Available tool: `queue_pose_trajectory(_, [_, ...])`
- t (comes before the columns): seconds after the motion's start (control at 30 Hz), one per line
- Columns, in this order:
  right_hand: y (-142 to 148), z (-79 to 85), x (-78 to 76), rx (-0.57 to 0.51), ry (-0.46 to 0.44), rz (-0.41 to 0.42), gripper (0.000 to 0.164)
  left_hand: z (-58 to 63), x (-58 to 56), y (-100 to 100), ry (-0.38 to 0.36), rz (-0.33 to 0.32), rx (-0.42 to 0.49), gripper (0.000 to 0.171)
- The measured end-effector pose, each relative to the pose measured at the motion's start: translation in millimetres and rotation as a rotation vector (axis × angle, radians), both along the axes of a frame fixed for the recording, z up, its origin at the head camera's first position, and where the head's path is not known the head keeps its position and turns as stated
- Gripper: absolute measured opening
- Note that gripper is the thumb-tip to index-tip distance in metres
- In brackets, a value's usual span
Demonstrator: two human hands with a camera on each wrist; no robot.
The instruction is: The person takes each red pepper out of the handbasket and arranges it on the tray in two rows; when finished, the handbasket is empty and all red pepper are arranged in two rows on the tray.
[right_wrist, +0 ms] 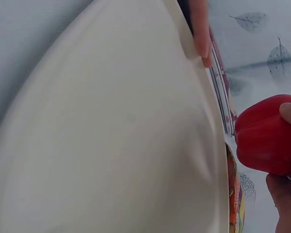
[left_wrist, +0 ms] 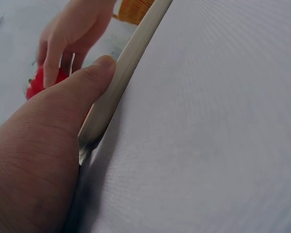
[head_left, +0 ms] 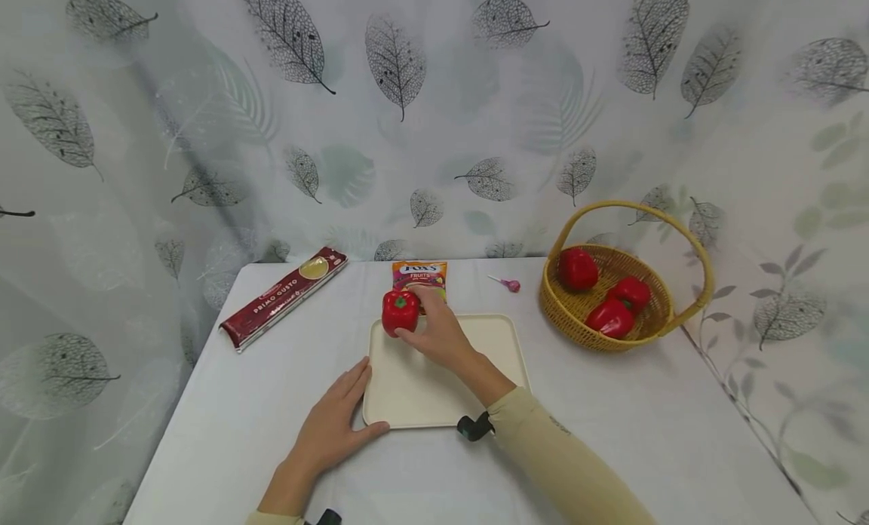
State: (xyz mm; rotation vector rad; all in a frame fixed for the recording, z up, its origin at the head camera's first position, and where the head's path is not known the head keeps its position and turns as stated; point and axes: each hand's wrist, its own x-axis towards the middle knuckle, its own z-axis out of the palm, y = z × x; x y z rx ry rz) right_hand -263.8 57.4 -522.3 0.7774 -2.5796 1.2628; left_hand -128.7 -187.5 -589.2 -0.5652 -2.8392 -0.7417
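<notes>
A red bell pepper [head_left: 400, 312] is pinched between the thumb and fingers of my right hand [head_left: 437, 333], over the far left corner of a cream tray [head_left: 441, 385]. In the right wrist view the pepper [right_wrist: 266, 136] shows beyond the tray's rim [right_wrist: 216, 121], thumb on one side and a finger on the other. My left hand [head_left: 336, 419] rests at the tray's near left corner, fingers stretched along the left side and thumb at the front edge. The left wrist view shows that thumb [left_wrist: 94, 77] against the rim [left_wrist: 131, 53].
A wicker basket [head_left: 597, 340] with several red peppers [head_left: 578, 269] stands at the right. Behind the tray lies a Fox's candy bag [head_left: 428, 272], with a lollipop [head_left: 509, 284] to its right. A long dark red Primo Gusto packet [head_left: 285, 295] lies at the left. A leaf-print curtain hangs behind.
</notes>
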Motion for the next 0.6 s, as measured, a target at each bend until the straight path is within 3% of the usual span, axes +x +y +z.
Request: queue_pose_trajectory(0.6, [-12.2, -23.1, -4.6, 0.073, -0.039, -0.009, 0.083, 1.2, -0.8, 0.0, 0.006, -0.012, 0.012, 0.111])
